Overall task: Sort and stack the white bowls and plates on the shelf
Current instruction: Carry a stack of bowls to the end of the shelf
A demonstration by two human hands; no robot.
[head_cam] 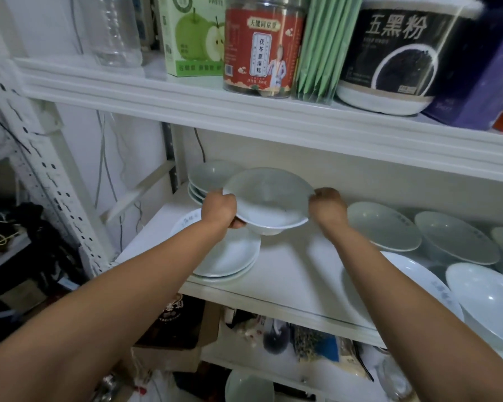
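We hold one white bowl point(269, 198) between our two hands, lifted clear of the middle shelf point(291, 277). Our left hand point(219, 208) grips its left rim, fingers curled underneath and thumb on top. Our right hand point(327, 206) is curled against the right rim, though we cannot tell exactly how its fingertips catch the edge. The bowl hangs roughly level, its foot just above the far edge of a stack of plates point(230, 258) that rests near the shelf's front left, partly under our left forearm.

Behind the left hand, at the back left corner, sits a stack of bowls point(208, 175), partly hidden by the held bowl. To the right of our right hand, more single bowls stand apart on the shelf: one close by point(384, 226), another beyond it point(456, 239), and a large one at the front right point(488, 300). On the shelf above stand a red can point(263, 47) and a black tub point(401, 53).
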